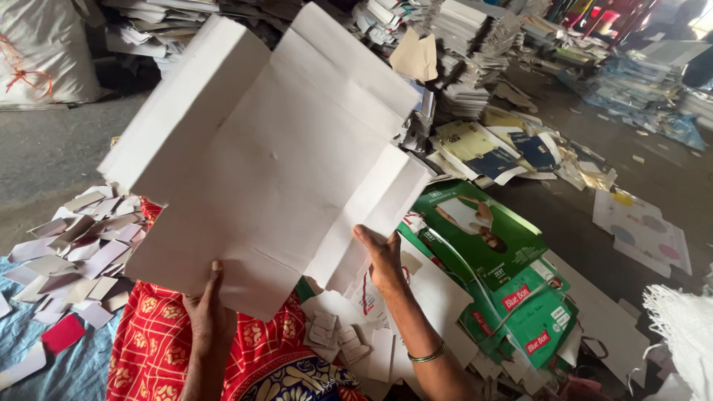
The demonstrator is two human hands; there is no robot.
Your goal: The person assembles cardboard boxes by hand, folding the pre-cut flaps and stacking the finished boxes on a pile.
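The flattened white cardboard carton blank is held up unfolded, its plain inner face toward the camera, creased with fold lines and flaps at its edges. It tilts up to the right above the red patterned cloth, gripped along its lower edge.

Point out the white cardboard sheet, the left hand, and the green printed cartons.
white cardboard sheet (275,156), head view, middle of its blank face.
left hand (209,315), head view, back of the hand.
green printed cartons (490,245), head view, top carton's green face.
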